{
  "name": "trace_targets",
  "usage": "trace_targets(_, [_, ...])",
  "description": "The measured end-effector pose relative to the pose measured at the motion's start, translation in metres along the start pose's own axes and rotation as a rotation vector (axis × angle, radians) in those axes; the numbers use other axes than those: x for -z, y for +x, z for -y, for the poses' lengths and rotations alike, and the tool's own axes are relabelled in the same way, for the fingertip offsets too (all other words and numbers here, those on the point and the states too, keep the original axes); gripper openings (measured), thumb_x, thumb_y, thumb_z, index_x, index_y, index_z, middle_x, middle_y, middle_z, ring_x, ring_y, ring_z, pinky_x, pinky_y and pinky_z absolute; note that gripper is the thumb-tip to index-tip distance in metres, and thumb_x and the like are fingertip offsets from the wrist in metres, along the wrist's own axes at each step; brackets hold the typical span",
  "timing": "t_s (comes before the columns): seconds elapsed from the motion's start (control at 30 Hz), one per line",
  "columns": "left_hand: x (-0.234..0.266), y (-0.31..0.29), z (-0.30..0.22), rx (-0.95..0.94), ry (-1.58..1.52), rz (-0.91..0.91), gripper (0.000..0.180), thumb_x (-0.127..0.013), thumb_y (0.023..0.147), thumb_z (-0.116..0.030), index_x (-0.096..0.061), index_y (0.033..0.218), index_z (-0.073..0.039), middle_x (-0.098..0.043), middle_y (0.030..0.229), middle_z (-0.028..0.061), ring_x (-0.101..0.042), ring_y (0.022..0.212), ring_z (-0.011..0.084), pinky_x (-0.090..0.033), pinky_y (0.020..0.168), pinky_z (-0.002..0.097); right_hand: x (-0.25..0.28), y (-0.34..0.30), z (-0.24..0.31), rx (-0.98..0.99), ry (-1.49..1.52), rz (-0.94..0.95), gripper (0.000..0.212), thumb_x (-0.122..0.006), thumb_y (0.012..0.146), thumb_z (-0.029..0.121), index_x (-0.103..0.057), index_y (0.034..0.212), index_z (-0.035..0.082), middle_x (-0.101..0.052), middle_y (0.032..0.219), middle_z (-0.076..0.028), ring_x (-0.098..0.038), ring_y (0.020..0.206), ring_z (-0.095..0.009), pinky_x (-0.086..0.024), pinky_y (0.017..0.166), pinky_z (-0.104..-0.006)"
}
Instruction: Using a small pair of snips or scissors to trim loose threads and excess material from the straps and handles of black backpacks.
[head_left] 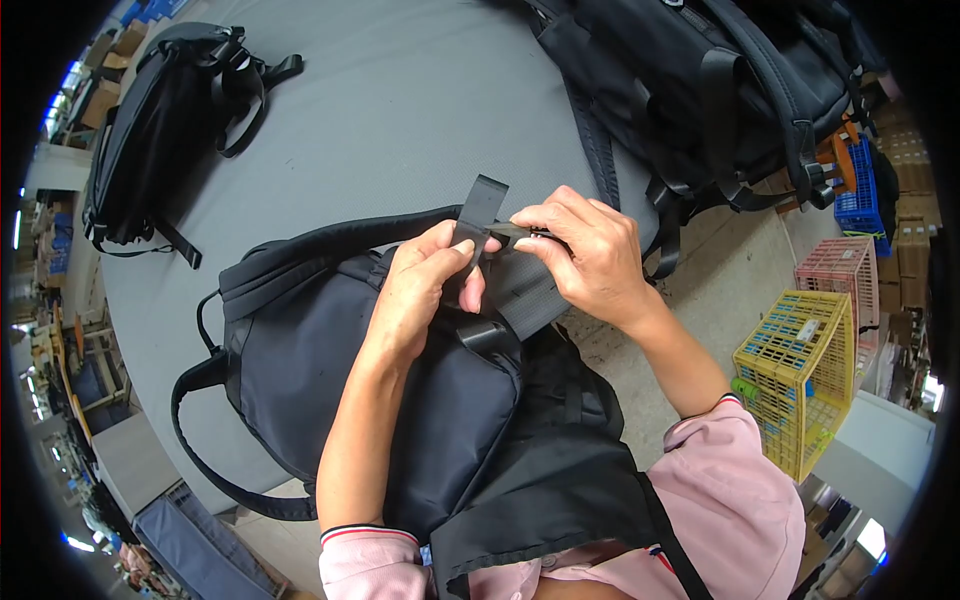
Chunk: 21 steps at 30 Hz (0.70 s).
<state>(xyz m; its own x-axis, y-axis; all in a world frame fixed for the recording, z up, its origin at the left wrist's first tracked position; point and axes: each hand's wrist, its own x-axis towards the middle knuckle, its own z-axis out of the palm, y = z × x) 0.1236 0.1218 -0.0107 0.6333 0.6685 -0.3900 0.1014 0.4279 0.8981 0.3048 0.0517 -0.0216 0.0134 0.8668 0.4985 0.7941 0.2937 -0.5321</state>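
My left hand pinches a flat black webbing strap between thumb and fingers, and the strap's end stands up above the grip. Close beside it, my right hand is closed on a small tool with a pale metal tip; its dark handle is mostly covered by my fingers, so its exact kind is unclear. The tip meets or nearly touches the strap. Under both forearms lies a black backpack, with its padded shoulder strap curving along the far side and a loop at the left.
The backpack rests on a grey table. A smaller black bag lies far left, and more black backpacks are piled far right. Beyond the table's right edge are a yellow crate, a pink crate and a blue crate.
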Motion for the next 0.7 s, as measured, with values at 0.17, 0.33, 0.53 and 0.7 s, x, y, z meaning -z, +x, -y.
trace_targets(0.17, [0.0, 0.0, -0.002, 0.012, -0.015, -0.001, 0.021, -0.044, 0.089, -0.013, -0.061, 0.093, 0.0, -0.054, 0.058, 0.0022, -0.046, 0.052, 0.0089, -0.038, 0.058, 0.0242, -0.004, -0.005, 0.003, -0.064, 0.117, -0.064, 0.019, -0.071, 0.07, 0.003, -0.064, 0.087, 0.005, -0.057, 0.07, -0.006, -0.054, 0.056, -0.019, -0.042, 0.05, -0.0285])
trace_targets(0.33, [0.001, 0.001, 0.001, 0.028, -0.029, -0.015, 0.021, -0.044, 0.089, -0.011, -0.06, 0.094, 0.0, -0.054, 0.058, 0.0026, -0.047, 0.052, 0.0094, -0.039, 0.057, 0.0236, -0.008, -0.007, 0.005, -0.08, 0.066, -0.031, 0.019, -0.071, 0.071, 0.003, -0.064, 0.088, 0.004, -0.055, 0.07, -0.006, -0.054, 0.055, -0.018, -0.042, 0.05, -0.0285])
trace_targets(0.53, [0.003, 0.005, -0.001, -0.011, -0.046, -0.021, 0.019, -0.044, 0.088, -0.009, -0.059, 0.092, 0.001, -0.055, 0.058, 0.003, -0.048, 0.051, 0.01, -0.039, 0.056, 0.0229, -0.016, -0.009, 0.003, -0.152, 0.195, -0.031, 0.017, -0.069, 0.074, 0.002, -0.063, 0.09, 0.003, -0.053, 0.075, -0.006, -0.053, 0.059, -0.014, -0.042, 0.054, -0.0255])
trace_targets(0.7, [0.011, -0.003, 0.008, -0.357, 0.29, -0.344, 0.033, -0.052, 0.094, -0.021, -0.05, 0.12, -0.001, -0.059, 0.093, 0.0063, -0.055, 0.087, 0.0147, -0.042, 0.084, 0.0265, -0.012, -0.027, 0.004, -0.293, 0.375, -0.165, 0.017, -0.068, 0.078, 0.004, -0.06, 0.093, 0.004, -0.055, 0.076, -0.003, -0.054, 0.062, -0.011, -0.044, 0.058, -0.0248])
